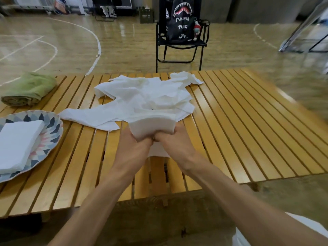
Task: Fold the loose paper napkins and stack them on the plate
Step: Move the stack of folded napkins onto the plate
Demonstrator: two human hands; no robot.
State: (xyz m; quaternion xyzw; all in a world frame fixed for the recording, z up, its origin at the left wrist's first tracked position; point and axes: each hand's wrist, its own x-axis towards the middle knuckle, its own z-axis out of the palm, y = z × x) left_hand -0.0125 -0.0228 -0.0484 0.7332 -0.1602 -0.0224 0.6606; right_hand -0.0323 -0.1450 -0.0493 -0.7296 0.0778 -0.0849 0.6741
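Glossy court floor (71,41), black folding chair (181,45)

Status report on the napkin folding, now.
Left hand and right hand both grip one folded napkin. Loose napkin pile behind it; folded stack already on the plate. Nothing blocks the way to the plate.

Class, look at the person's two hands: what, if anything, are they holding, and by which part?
Both the left hand and right hand grip one white paper napkin by its near lower edge.
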